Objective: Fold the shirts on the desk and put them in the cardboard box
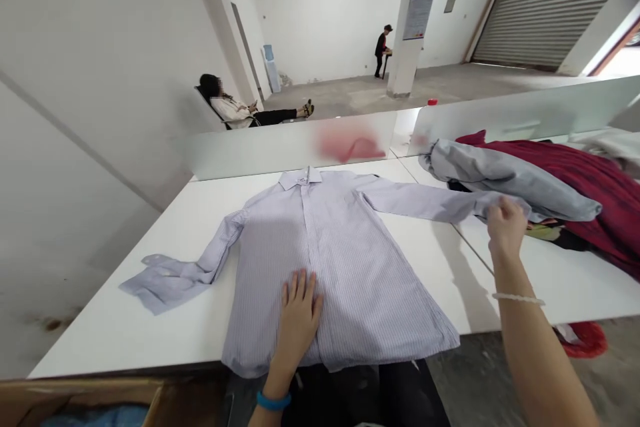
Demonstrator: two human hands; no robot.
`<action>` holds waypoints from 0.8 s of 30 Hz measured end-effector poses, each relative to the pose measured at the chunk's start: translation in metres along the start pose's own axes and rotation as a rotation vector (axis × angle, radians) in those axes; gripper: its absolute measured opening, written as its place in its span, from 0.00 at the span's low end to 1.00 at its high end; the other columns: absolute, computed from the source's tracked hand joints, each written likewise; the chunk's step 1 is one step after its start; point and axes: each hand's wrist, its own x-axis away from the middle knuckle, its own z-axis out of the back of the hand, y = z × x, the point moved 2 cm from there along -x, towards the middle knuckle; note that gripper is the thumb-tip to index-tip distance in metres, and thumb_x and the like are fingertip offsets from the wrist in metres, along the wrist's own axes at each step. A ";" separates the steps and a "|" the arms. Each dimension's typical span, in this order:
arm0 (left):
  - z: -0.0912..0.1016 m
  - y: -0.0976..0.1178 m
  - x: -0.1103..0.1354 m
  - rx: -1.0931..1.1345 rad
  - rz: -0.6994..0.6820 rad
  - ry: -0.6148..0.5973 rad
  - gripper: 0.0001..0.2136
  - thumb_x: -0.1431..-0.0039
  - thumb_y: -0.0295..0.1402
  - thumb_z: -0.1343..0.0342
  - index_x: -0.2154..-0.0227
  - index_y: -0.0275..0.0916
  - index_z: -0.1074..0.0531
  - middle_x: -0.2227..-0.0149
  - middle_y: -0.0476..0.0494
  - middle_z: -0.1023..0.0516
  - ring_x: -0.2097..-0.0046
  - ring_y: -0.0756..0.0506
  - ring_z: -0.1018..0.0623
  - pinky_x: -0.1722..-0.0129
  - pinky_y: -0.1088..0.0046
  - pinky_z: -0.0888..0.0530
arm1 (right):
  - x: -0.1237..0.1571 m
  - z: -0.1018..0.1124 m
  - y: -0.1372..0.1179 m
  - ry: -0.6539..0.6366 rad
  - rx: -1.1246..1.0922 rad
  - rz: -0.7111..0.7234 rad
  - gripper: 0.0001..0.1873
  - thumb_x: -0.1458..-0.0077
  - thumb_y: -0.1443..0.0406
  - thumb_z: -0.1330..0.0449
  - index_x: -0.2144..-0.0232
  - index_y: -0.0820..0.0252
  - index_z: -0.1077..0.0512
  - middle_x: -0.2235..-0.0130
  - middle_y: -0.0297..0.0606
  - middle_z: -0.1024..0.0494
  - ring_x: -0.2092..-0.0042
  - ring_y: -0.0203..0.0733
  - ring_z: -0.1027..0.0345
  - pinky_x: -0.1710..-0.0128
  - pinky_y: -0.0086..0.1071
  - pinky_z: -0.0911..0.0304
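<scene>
A pale lilac striped shirt lies front up and spread out on the white table, collar toward the far side. My left hand rests flat on its lower front, fingers stretched out. Out to the right, my right hand is closed on the cuff end of the shirt's right-hand sleeve, which is stretched out sideways. The other sleeve lies bent toward the table's left front.
A heap of clothes lies on the right, with a grey-blue garment on top of a dark red one. A frosted divider runs along the far edge. One person sits reclined at the back left, another stands by a pillar. A cardboard box sits below the table.
</scene>
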 end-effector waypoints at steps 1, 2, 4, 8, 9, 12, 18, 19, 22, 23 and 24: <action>0.000 0.000 0.000 0.004 0.001 -0.001 0.24 0.33 0.40 0.62 0.37 0.38 0.46 0.35 0.38 0.45 0.34 0.36 0.46 0.39 0.48 0.43 | -0.006 -0.004 -0.013 0.041 -0.080 -0.014 0.26 0.35 0.58 0.61 0.46 0.63 0.33 0.51 0.59 0.32 0.49 0.52 0.35 0.52 0.49 0.38; 0.001 0.000 0.000 0.008 0.002 -0.002 0.24 0.33 0.40 0.62 0.37 0.39 0.46 0.35 0.38 0.45 0.34 0.37 0.46 0.39 0.48 0.43 | -0.010 -0.009 -0.031 0.067 -0.179 -0.010 0.25 0.35 0.58 0.59 0.45 0.64 0.33 0.50 0.59 0.33 0.48 0.52 0.36 0.50 0.50 0.40; 0.002 0.001 0.000 0.014 0.003 -0.006 0.24 0.33 0.40 0.62 0.37 0.39 0.46 0.35 0.38 0.45 0.34 0.37 0.46 0.39 0.48 0.43 | -0.005 -0.016 -0.083 0.039 -0.398 0.088 0.23 0.37 0.57 0.53 0.46 0.63 0.33 0.45 0.56 0.35 0.45 0.49 0.38 0.45 0.48 0.44; 0.001 -0.001 0.001 0.015 0.003 -0.008 0.24 0.33 0.40 0.62 0.38 0.38 0.45 0.35 0.37 0.44 0.34 0.36 0.46 0.39 0.47 0.43 | 0.067 -0.026 -0.200 -0.517 -0.581 0.596 0.24 0.37 0.57 0.52 0.41 0.57 0.39 0.39 0.44 0.40 0.38 0.46 0.47 0.40 0.45 0.48; 0.000 -0.001 0.001 0.013 -0.001 -0.005 0.24 0.34 0.39 0.61 0.38 0.37 0.45 0.35 0.36 0.44 0.34 0.36 0.46 0.39 0.47 0.43 | 0.093 -0.027 -0.221 -0.712 -0.574 0.744 0.24 0.36 0.57 0.52 0.40 0.56 0.40 0.37 0.43 0.42 0.37 0.46 0.49 0.39 0.46 0.48; -0.003 -0.003 0.001 0.015 -0.034 -0.002 0.23 0.36 0.35 0.59 0.38 0.40 0.44 0.35 0.37 0.44 0.34 0.38 0.46 0.38 0.50 0.43 | 0.154 -0.029 -0.248 -0.880 -0.563 0.865 0.22 0.38 0.56 0.47 0.44 0.56 0.36 0.40 0.43 0.38 0.42 0.48 0.41 0.43 0.49 0.43; 0.003 -0.002 0.002 0.085 -0.024 0.000 0.23 0.34 0.37 0.60 0.39 0.36 0.44 0.35 0.34 0.44 0.35 0.35 0.44 0.40 0.45 0.42 | 0.169 -0.053 -0.222 -0.995 -0.457 0.875 0.19 0.35 0.60 0.51 0.45 0.52 0.34 0.39 0.41 0.38 0.39 0.48 0.43 0.41 0.51 0.48; 0.005 -0.001 0.001 0.093 -0.017 -0.011 0.23 0.34 0.38 0.60 0.39 0.37 0.43 0.35 0.34 0.44 0.35 0.35 0.44 0.40 0.45 0.42 | 0.163 -0.059 -0.214 -1.013 -0.402 0.869 0.19 0.35 0.61 0.52 0.44 0.51 0.34 0.38 0.41 0.38 0.38 0.48 0.45 0.40 0.51 0.49; 0.012 -0.001 0.000 0.129 0.008 -0.047 0.23 0.33 0.39 0.62 0.38 0.37 0.43 0.35 0.35 0.45 0.35 0.35 0.45 0.39 0.46 0.44 | 0.149 -0.080 -0.191 -0.992 -0.148 0.779 0.22 0.37 0.64 0.49 0.42 0.53 0.36 0.36 0.45 0.42 0.36 0.54 0.50 0.40 0.55 0.53; 0.013 -0.001 -0.001 0.148 0.014 -0.057 0.23 0.33 0.40 0.62 0.39 0.37 0.43 0.35 0.36 0.45 0.34 0.35 0.46 0.39 0.45 0.45 | 0.145 -0.088 -0.184 -0.947 -0.059 0.717 0.23 0.38 0.64 0.48 0.40 0.54 0.38 0.36 0.47 0.44 0.35 0.56 0.53 0.40 0.56 0.54; 0.014 0.000 -0.001 0.171 0.022 -0.064 0.24 0.34 0.40 0.62 0.39 0.37 0.43 0.35 0.36 0.46 0.34 0.35 0.46 0.38 0.45 0.45 | 0.143 -0.095 -0.177 -0.887 0.015 0.642 0.25 0.37 0.63 0.48 0.39 0.56 0.40 0.35 0.49 0.46 0.35 0.58 0.56 0.40 0.57 0.54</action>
